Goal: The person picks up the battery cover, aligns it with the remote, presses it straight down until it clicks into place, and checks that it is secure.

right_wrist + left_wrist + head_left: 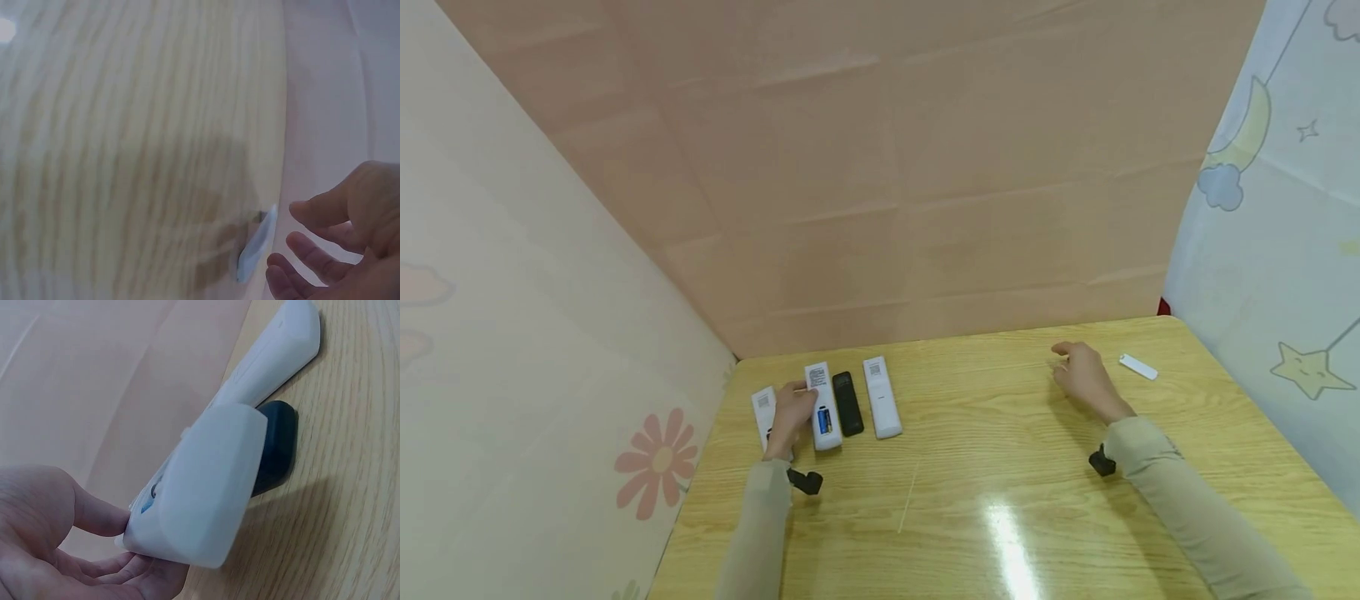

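My left hand grips a white remote control by its left side, thumb on one face and fingers underneath. The remote lies back side up, with blue batteries showing in its uncovered compartment. In the left wrist view, the white remote is tilted, its end towards the camera and a shadow on the table beside it. Over the right part of the table, my right hand hovers with loosely bent fingers, holding nothing. Nearest to it is a small white battery cover, also visible as a pale strip in the right wrist view.
Right of the held remote lie a black remote and another white remote. A further white remote is partly hidden by the left hand. The wooden table ends against a beige backdrop, with patterned sheets at both sides.
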### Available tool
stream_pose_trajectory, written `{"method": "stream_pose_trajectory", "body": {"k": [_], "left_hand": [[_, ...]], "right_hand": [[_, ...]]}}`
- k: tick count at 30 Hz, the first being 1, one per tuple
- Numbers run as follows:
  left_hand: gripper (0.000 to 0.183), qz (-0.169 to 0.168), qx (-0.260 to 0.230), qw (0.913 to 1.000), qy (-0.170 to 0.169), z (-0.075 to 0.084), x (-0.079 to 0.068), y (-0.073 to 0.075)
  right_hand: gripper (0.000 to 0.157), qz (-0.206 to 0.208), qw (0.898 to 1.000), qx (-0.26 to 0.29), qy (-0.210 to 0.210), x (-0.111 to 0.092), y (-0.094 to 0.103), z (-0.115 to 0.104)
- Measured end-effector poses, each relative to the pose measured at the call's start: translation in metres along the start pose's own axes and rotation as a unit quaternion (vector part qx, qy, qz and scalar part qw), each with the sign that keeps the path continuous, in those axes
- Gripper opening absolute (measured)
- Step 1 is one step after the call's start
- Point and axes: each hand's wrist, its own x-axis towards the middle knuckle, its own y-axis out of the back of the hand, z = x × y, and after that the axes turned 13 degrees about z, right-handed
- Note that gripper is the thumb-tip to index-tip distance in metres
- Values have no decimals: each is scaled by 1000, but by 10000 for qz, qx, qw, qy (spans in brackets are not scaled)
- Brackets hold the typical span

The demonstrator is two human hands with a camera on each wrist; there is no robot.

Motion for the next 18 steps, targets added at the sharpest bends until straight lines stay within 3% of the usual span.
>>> {"method": "stream_pose_trajectory", "body": {"k": [6, 18], "left_hand": [[51, -10, 1, 10000, 17, 0, -1, 1], [53, -154, -94, 9997, 140, 3, -2, 3]], "right_hand": [[46, -326, 9990, -102, -272, 0, -1, 13], [44, -291, 9983, -503, -81, -1, 1, 18]]}}
